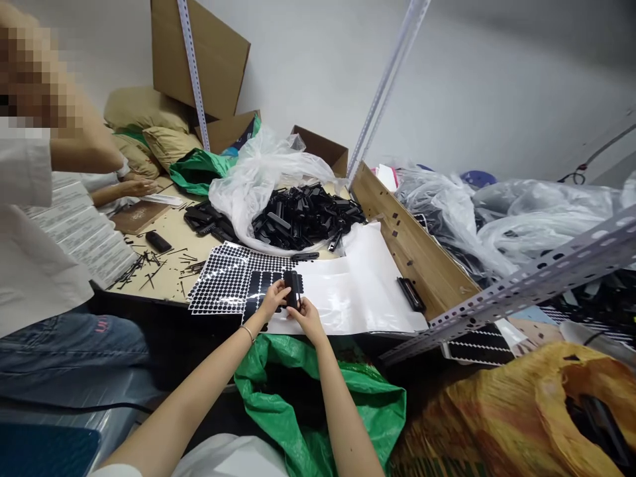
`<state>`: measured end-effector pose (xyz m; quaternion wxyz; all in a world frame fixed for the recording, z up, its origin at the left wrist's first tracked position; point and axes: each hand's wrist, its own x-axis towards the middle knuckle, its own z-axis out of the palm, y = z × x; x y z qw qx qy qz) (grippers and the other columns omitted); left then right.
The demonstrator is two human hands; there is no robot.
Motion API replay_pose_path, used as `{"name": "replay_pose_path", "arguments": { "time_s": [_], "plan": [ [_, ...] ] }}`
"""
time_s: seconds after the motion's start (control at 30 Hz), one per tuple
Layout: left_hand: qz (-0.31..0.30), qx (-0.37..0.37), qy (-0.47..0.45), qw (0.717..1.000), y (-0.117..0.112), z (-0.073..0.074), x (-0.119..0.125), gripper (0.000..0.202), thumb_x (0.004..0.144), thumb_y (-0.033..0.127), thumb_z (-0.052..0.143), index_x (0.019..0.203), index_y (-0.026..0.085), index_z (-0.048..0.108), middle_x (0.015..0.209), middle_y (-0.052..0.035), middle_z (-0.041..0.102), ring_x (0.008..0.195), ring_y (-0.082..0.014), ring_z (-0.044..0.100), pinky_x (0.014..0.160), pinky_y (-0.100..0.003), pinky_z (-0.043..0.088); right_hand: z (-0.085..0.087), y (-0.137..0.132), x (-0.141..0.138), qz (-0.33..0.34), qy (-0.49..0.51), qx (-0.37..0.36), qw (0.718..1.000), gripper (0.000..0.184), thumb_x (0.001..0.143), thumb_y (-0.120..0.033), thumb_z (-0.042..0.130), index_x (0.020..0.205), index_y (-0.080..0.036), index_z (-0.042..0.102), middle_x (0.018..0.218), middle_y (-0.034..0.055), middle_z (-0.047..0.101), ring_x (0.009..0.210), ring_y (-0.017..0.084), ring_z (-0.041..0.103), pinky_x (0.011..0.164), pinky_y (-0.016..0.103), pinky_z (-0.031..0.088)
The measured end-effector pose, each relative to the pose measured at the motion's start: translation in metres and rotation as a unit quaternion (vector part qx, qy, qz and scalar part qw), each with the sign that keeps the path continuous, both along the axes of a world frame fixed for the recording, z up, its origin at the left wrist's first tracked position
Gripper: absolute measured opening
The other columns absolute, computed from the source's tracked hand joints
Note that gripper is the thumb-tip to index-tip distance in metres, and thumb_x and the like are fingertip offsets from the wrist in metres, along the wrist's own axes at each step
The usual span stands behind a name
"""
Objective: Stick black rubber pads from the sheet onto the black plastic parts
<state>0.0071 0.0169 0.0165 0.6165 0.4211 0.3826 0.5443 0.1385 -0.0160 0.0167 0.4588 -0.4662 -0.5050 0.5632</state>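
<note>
Beside a wooden board [415, 248], white sheet [342, 291] spreads across our desk [166, 285]; near the front edge our left hand [272, 299] and right hand [309, 320] grip a black piece [291, 283].

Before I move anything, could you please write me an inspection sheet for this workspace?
Surface: cream tabletop, partly covered by white sheeting and sheets of black dots.
Job's things: one black part in hand; a heap of black pieces farther back, beside clear plastic.
Clutter: thin black strips scattered toward the left; open green sack below the front edge.
Grip: left hand and right hand both on the black part.
Cables: one dark cable at lower left, another by the right-hand wall.
Surroundings: person in white shirt at left; orange sack at lower right.
</note>
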Motion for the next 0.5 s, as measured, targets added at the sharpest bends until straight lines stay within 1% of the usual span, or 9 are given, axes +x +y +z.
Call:
{"name": "replay_pose_path", "arguments": {
  "time_s": [0.2,0.27,0.4,0.5],
  "plan": [
    [0.025,0.013,-0.013,1.000,0.003,0.003,0.004,0.049,0.056,0.044,0.081,0.086,0.016,0.055,0.082,-0.0042,0.064,0.077,-0.0160,0.063,0.065,-0.026,0.052,0.004,0.005,0.005,0.018,-0.010,-0.003,1.000,0.053,0.054,-0.060,0.081,0.070,-0.023,0.047,0.067,-0.0052,0.052,0.060,0.016,0.060,0.065,0.034,0.053],
    [0.021,0.006,-0.023,0.999,0.003,0.003,0.005,0.049,0.056,0.046,0.081,0.086,0.016,0.056,0.082,-0.0039,0.064,0.076,-0.0159,0.063,0.064,-0.026,0.052,0.004,0.006,0.007,0.018,-0.012,-0.010,1.000,0.052,0.055,-0.060,0.081,0.070,-0.023,0.048,0.068,-0.0046,0.051,0.061,0.015,0.058,0.066,0.034,0.054],
    [-0.002,-0.027,-0.058,0.998,0.004,0.001,0.003,0.051,0.062,0.057,0.075,0.086,0.017,0.055,0.079,-0.0016,0.060,0.065,-0.0127,0.059,0.056,-0.025,0.048,-0.001,0.007,0.007,0.012,-0.019,-0.009,1.000,0.052,0.056,-0.061,0.080,0.068,-0.024,0.045,0.067,-0.0043,0.046,0.061,0.016,0.054,0.065,0.035,0.053],
    [0.000,-0.041,-0.107,0.993,0.005,-0.004,0.002,0.049,0.066,0.061,0.071,0.083,0.017,0.056,0.075,-0.0008,0.058,0.063,-0.0109,0.056,0.055,-0.023,0.046,-0.002,0.001,0.011,0.017,-0.034,0.007,0.999,0.048,0.063,-0.061,0.075,0.069,-0.024,0.044,0.068,-0.0030,0.045,0.064,0.017,0.054,0.066,0.035,0.052]
  ]
}}
